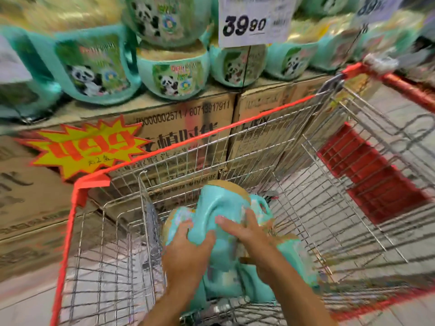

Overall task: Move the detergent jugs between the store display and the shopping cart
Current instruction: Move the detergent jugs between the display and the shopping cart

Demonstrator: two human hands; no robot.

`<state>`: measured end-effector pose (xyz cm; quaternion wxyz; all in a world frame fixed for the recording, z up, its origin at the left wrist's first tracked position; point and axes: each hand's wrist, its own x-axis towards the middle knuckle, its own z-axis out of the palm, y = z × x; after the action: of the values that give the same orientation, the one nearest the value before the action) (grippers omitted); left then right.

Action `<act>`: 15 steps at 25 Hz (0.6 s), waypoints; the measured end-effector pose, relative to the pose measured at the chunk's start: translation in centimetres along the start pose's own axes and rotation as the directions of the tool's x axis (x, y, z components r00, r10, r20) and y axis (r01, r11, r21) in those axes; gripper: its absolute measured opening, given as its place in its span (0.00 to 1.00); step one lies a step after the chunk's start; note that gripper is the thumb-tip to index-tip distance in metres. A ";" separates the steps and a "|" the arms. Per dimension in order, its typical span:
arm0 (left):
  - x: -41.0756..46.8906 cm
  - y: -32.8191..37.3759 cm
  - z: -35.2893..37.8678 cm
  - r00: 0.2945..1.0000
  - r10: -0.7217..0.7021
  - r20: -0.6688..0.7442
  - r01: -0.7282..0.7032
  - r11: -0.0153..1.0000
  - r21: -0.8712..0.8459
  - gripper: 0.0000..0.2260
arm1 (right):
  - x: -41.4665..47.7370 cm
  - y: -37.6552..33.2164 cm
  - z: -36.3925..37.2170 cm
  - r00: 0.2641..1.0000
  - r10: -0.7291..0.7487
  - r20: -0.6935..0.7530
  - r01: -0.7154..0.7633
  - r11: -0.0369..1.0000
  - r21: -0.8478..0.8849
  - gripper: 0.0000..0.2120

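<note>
A turquoise detergent jug [221, 208] with a tan cap lies inside the wire shopping cart [270, 147], on top of other turquoise jugs [296, 257] in the cart. My left hand [186, 252] grips the jug's left side, thumb pressed into its body. My right hand [249, 231] rests on its right side by the handle, fingers fairly straight. More turquoise jugs with panda labels [174, 74] stand in rows on the display of cardboard boxes [188, 128] behind the cart. The picture is blurred by motion.
The cart has a red rim and a red folding seat flap [367, 175] at the right. A white price card reading 39.90 [254, 20] hangs above the display. A yellow starburst price sign [82, 149] is fixed to the boxes at left. Grey tiled floor shows through the cart.
</note>
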<state>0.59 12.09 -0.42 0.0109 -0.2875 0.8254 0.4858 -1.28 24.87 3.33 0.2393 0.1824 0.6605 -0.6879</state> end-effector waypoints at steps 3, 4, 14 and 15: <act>-2.6 1.4 -0.5 0.981 0.184 0.061 -0.193 0.947 0.258 0.23 | -0.3 0.4 1.6 0.996 0.012 -0.088 -0.007 0.998 0.058 0.64; -3.3 1.8 -0.7 0.962 0.248 0.112 -0.270 0.925 0.269 0.21 | -0.2 0.5 1.4 0.993 0.006 -0.117 0.007 0.994 0.109 0.59; 0.6 3.1 -6.5 0.936 0.292 0.194 -0.220 0.919 -0.326 0.23 | -1.4 0.0 -5.1 0.980 -0.192 0.062 0.151 0.904 0.400 0.33; 0.8 2.9 -6.5 0.929 0.234 0.286 -0.106 0.910 -0.400 0.27 | -1.6 -0.2 -5.2 0.969 -0.212 0.130 0.136 0.889 0.436 0.34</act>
<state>0.19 7.49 5.07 0.0495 -0.1251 0.7250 0.6755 -0.37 30.17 4.07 0.1879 0.1091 0.4854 -0.8469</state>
